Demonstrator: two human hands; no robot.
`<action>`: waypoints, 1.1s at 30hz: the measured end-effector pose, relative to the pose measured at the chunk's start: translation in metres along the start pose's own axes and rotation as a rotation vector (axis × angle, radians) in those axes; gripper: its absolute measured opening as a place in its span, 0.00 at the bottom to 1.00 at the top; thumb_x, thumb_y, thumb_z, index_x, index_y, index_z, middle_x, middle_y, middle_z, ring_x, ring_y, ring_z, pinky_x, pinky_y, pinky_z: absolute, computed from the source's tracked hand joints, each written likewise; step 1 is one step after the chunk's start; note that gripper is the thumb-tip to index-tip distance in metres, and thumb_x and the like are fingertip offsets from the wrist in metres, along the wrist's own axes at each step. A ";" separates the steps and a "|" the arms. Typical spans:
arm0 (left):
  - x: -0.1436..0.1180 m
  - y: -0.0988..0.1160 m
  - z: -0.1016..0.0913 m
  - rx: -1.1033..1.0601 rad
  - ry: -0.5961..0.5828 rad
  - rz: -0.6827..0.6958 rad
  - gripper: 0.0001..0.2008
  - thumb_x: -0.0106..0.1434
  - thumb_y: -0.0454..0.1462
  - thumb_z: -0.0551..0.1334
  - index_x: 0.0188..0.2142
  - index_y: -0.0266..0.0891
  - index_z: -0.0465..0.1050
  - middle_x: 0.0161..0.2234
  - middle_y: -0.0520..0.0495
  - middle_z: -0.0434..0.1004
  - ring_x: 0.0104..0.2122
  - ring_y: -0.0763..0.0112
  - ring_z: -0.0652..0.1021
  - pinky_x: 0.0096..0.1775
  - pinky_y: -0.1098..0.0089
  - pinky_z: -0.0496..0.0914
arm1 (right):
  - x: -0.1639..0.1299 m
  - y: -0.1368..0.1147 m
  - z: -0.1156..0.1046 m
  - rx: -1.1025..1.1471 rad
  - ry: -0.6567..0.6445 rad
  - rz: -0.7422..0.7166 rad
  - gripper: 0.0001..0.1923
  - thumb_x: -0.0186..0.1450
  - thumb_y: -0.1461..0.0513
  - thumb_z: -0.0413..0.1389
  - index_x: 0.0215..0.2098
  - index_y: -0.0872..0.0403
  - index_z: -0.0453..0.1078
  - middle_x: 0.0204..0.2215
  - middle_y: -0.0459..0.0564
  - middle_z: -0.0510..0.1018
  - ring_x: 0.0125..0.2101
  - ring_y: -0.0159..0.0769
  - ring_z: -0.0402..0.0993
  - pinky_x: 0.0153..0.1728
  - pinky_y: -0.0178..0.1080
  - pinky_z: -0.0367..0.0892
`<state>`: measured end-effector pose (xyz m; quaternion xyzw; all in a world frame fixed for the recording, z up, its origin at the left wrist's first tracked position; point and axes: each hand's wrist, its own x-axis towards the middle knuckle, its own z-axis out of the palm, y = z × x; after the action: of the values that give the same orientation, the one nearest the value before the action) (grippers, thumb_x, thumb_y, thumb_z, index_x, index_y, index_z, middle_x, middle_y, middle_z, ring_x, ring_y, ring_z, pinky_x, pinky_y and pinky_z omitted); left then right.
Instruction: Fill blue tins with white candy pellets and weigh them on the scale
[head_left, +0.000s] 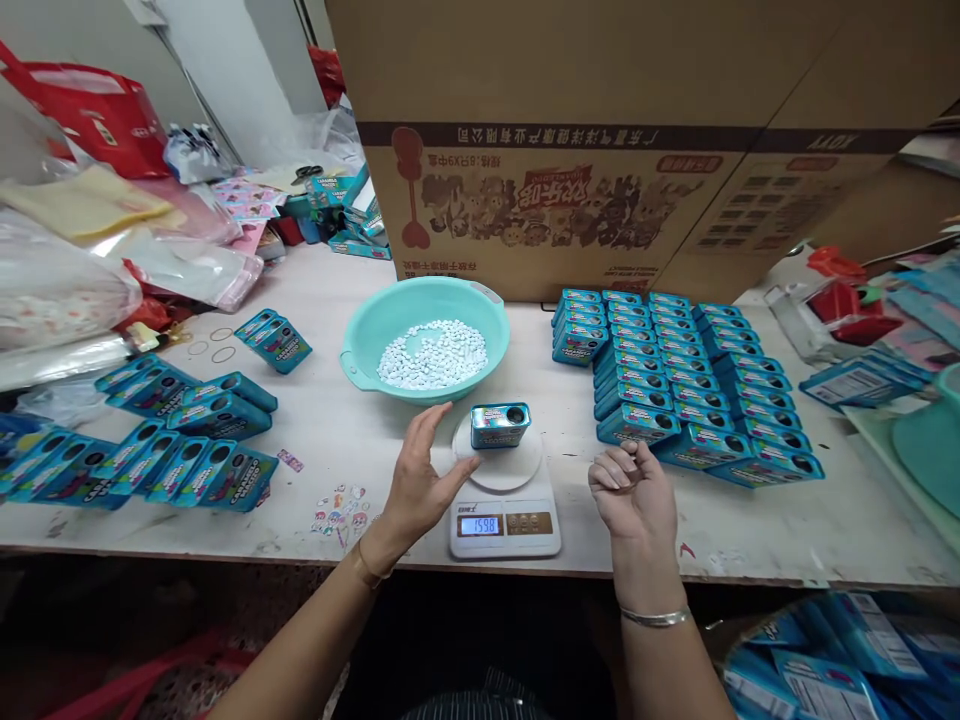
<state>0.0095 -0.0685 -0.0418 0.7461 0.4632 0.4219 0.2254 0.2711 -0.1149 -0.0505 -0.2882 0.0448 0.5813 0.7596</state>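
A blue tin (499,428) with a round dark window on top stands on the round plate of a white digital scale (507,546), whose lit display appears to read 159.8. My left hand (421,478) is open beside the tin, thumb and fingers spread apart, not gripping it. To the right of the scale, my right hand (636,488) is raised palm up with its fingers curled in; whatever they hold, if anything, is hidden. Behind the scale sits a turquoise basin (352,340) containing many small pale candies (439,358).
Rows of blue tins (697,385) stand at the right, near my right hand. More tins (210,470) are grouped at the left. A large cardboard box (570,90) walls off the back. Plastic bags (60,270) pile at far left; an open container of blue packs (825,660) is lower right.
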 end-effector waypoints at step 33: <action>0.149 -0.026 -0.087 0.236 -0.122 -0.097 0.18 0.60 0.46 0.62 0.46 0.40 0.69 0.33 0.51 0.75 0.31 0.66 0.74 0.33 0.69 0.66 | 0.027 0.003 0.027 -0.006 0.018 0.043 0.14 0.57 0.66 0.62 0.27 0.53 0.58 0.15 0.34 0.58 0.12 0.21 0.53 0.12 0.28 0.54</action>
<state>-0.0442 0.0704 0.0489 0.7685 0.5304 0.3069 0.1840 0.2701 -0.0779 -0.0404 -0.2948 0.0562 0.5951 0.7455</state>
